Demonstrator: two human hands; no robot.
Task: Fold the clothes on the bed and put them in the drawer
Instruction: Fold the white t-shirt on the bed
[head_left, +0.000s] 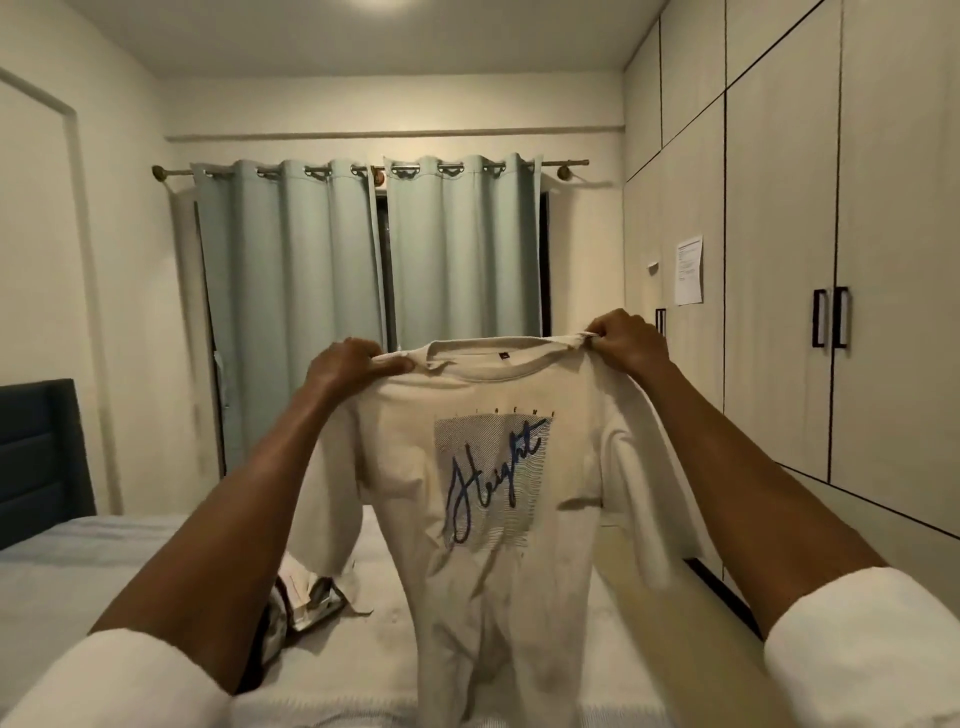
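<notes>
while t-shirt (483, 478) hangs in air above bed (104, 571), left hand (345, 366) pinches one shoulder seam, right hand (626, 340) pinches other, both beside collar. hem falls to near edge of bed, body already twisted and bunched low. risk: lay down like this, creases fold in. grip is only small pinch, so shake may slip one shoulder. second garment (306, 597) lies under sleeve, near middle of bed; could tangle. drawer not visible.

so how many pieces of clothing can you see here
2: a white t-shirt held up at the shoulders by the left hand and right hand, and a crumpled garment on the bed. More may be hidden behind.
</notes>
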